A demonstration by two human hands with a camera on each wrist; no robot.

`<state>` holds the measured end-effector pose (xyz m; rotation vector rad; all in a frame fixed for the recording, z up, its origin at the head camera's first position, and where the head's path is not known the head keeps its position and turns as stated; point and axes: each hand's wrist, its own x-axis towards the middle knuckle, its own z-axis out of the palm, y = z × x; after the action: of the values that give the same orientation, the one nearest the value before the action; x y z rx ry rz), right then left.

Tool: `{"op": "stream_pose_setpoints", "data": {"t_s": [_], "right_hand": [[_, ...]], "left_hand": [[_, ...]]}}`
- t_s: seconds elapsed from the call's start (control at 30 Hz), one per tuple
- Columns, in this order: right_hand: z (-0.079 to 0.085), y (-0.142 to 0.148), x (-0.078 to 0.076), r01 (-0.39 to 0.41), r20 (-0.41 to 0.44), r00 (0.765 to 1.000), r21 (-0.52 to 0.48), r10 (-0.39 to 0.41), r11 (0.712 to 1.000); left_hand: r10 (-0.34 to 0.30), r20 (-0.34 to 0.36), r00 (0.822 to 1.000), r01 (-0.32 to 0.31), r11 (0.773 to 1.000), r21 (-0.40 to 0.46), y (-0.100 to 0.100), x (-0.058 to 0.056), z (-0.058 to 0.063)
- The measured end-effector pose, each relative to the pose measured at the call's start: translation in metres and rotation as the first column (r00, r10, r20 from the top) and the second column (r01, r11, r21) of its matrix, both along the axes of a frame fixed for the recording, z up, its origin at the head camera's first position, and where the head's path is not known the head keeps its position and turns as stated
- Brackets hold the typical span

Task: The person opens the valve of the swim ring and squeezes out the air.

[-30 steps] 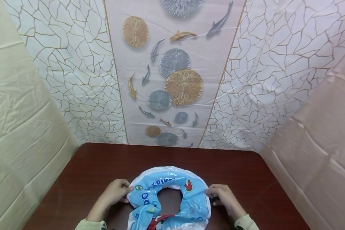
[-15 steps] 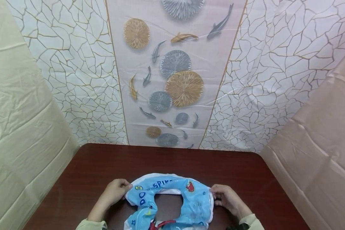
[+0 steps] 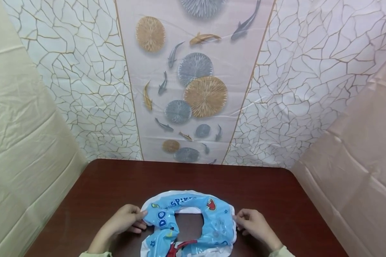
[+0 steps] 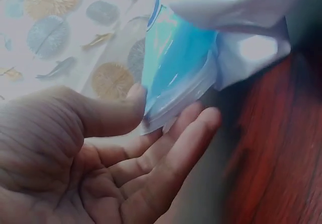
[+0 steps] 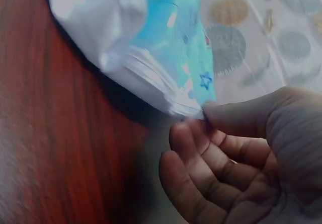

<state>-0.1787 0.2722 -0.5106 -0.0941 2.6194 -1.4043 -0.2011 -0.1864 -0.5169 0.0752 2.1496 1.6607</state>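
A limp blue and white swim ring point(image 3: 217, 225) with printed lettering and a red figure lies at the front of the table, its near part cut off by the frame. At its left edge my left hand point(image 3: 127, 220) pinches the white seam between thumb and fingers. The left wrist view shows the thumb on top of the blue vinyl point(image 4: 183, 58) and the fingers under the seam. Across the ring, my right hand point(image 3: 253, 225) pinches the opposite seam. In the right wrist view the thumb and index fingertip meet at the ring's corner point(image 5: 193, 95), near a printed star.
The dark red-brown table point(image 3: 115, 178) extends behind and to both sides of the ring. A patterned cloth point(image 3: 193, 135) hangs behind its far edge. Beige cloth walls point(image 3: 350, 171) close in the left and right sides.
The ring's top edge dipped toward me and narrowed upward again, its sides first spreading and then coming back in. Both hands keep their pinch, shifting slightly.
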Motion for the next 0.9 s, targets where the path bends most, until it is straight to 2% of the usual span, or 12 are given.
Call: {"op": "stream_pose_setpoints", "data": {"t_s": [0.1,0.17,0.23,0.33,0.43,0.5,0.57,0.63,0.7,0.8,0.83,0.9], "right_hand": [[0.0,-0.005,0.001,0.032,-0.017,0.999,0.021,-0.032,0.999],[-0.002,-0.006,0.0,0.069,-0.008,0.998,0.014,-0.069,0.998],[-0.003,-0.005,-0.002,0.109,-0.003,0.994,-0.003,-0.109,0.994],[-0.006,-0.002,-0.007,0.175,-0.013,0.984,-0.021,-0.175,0.984],[-0.009,0.002,-0.011,0.219,-0.025,0.975,-0.033,-0.22,0.975],[-0.011,0.005,-0.012,0.221,-0.006,0.975,-0.037,-0.222,0.974],[-0.012,0.007,-0.009,0.195,0.064,0.98,-0.059,-0.191,0.979],[-0.01,0.011,-0.003,0.141,0.159,0.979,-0.075,-0.128,0.987],[-0.006,0.014,0.003,0.081,0.245,0.968,-0.098,-0.055,0.992],[-0.002,0.017,0.009,0.025,0.28,0.96,-0.154,0.02,0.988],[-0.001,0.017,0.01,0.015,0.269,0.963,-0.175,0.033,0.985],[-0.002,0.016,0.01,0.005,0.231,0.972,-0.211,0.045,0.978]], "left_hand": [[0.042,-0.025,0.999,-0.042,0.999,0.008,0.004,-0.002,-0.001],[0.092,-0.043,0.995,-0.093,0.996,-0.018,0.006,-0.003,-0.002],[0.156,-0.072,0.985,-0.16,0.985,-0.059,0.006,-0.005,-0.004],[0.25,-0.112,0.962,-0.263,0.957,-0.122,0.005,-0.008,-0.006],[0.293,-0.126,0.948,-0.31,0.94,-0.142,0.003,-0.011,-0.009],[0.297,-0.101,0.949,-0.308,0.945,-0.113,0.002,-0.011,-0.013],[0.277,-0.052,0.96,-0.28,0.957,-0.075,-0.001,-0.01,-0.015],[0.214,0.014,0.977,-0.213,0.976,-0.052,-0.004,-0.005,-0.016],[0.121,0.069,0.99,-0.119,0.992,-0.034,-0.008,0.001,-0.015],[0.041,0.08,0.996,-0.04,0.999,-0.011,-0.009,0.007,-0.012],[0.046,0.07,0.996,-0.046,0.999,0.003,-0.009,0.008,-0.011],[0.101,0.044,0.994,-0.101,0.995,0.008,-0.008,0.007,-0.011]]}}
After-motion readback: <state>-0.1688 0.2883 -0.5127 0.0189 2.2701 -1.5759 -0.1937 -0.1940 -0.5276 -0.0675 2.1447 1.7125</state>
